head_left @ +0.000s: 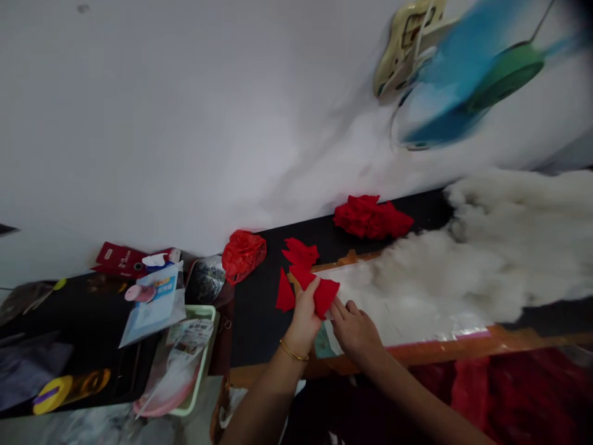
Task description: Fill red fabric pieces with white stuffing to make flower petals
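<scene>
Wrapped around a red cloth piece (325,295), my left hand (306,312) wears a thin gold bracelet at the wrist. My right hand (354,327) meets the lower right edge of this piece with its fingers pressed together; a bit of white shows there. Several small red pieces (301,252) lie just beyond, and a red triangle (285,292) rests to the left on the black tabletop (259,321). A large heap of white stuffing (486,247) spreads to the right.
A red pile (370,217) and a red plastic bag (244,254) sit near the wall. At left are a green-rimmed basket (206,364), a pink-capped item (140,293) and a yellow-lidded bottle (69,392). A blurred blue-green fan (504,77) is at upper right.
</scene>
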Demonstrator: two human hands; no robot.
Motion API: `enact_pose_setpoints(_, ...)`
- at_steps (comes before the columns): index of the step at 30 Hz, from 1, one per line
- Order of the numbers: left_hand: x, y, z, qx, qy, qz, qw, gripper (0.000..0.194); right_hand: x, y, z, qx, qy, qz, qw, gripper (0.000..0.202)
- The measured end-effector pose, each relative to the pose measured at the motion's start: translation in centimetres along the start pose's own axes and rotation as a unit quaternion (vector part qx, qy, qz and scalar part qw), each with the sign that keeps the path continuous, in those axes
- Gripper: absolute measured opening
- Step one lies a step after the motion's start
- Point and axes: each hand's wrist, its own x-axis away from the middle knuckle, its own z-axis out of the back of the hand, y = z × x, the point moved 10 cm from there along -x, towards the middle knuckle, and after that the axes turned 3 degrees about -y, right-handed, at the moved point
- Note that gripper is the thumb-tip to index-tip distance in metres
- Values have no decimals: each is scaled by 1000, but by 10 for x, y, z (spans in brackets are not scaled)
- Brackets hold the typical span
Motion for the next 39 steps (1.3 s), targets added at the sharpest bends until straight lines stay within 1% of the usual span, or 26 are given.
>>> enact_pose_setpoints(2,-5,2,7,9,20,-6,1000,41,5,-6,16,-69,38,41,996,43)
enact_pose_setpoints(3,-8,2,11,15,28,-2,999,44,8,-7,27,-119,62,63,989,42)
enact_pose_setpoints(4,-9,1,13,21,33,8,999,47,11,-2,38,-174,89,66,979,39)
enact_pose_setpoints(5,-10,-1,15,29,35,23,999,48,12,9,48,-227,117,43,966,35)
enact_pose_setpoints(6,-11,-3,16,40,33,40,998,48,13,25,54,-277,143,0,950,31)
enact_pose_setpoints(7,-10,-5,16,52,28,58,997,47,13,43,55,-319,160,-54,933,29)
enact_pose_setpoints(8,-9,-7,15,64,21,75,995,45,13,57,53,-353,169,-101,915,32)
enact_pose_setpoints(9,-7,-10,12,76,9,93,993,43,11,66,48,-378,167,-127,902,38)
enact_pose_setpoints(10,-5,-13,8,85,-5,112,990,41,7,69,42,-395,156,-130,896,46)
enact_pose_setpoints(12,1,-19,-3,94,-37,143,985,38,-5,65,32,-401,130,-102,901,58)
enact_pose_setpoints(13,4,-22,-9,94,-55,154,982,37,-10,60,29,-392,123,-82,908,59)
enact_pose_setpoints(15,10,-27,-17,86,-80,160,980,37,-16,53,27,-360,133,-53,922,51)
enact_pose_setpoints(18,16,-30,-20,40,-93,130,986,39,-15,52,32,-310,181,-41,932,40)
enact_pose_setpoints(20,19,-31,-19,-3,-101,102,990,41,-10,53,35,-282,212,-37,935,38)
enact_pose_setpoints(22,22,-33,-17,-40,-109,87,989,42,-6,50,34,-255,220,-20,941,38)
enact_pose_setpoints(24,24,-36,-14,-67,-104,85,989,42,-4,45,26,-237,204,-5,950,41)
enact_pose_setpoints(26,27,-36,-11,-80,-94,73,990,41,-4,42,17,-228,181,-3,957,39)
enact_pose_setpoints(29,30,-33,-5,-73,-78,42,993,36,-3,40,4,-230,157,-16,960,31)
enact_pose_setpoints(31,33,-34,-1,-56,-73,35,995,34,-4,39,-2,-239,144,-21,960,26)
enact_pose_setpoints(34,36,-43,6,-32,-71,54,995,33,-7,37,-9,-244,122,-42,961,20)
enact_pose_setpoints(37,37,-50,12,-10,-58,78,995,35,-12,32,-16,-230,87,-73,967,22)
enact_pose_setpoints(38,37,-54,16,-7,-48,93,995,37,-14,29,-19,-224,70,-85,968,24)
enact_pose_setpoints(39,36,-58,18,-10,-49,118,992,38,-16,28,-23,-223,51,-101,968,23)
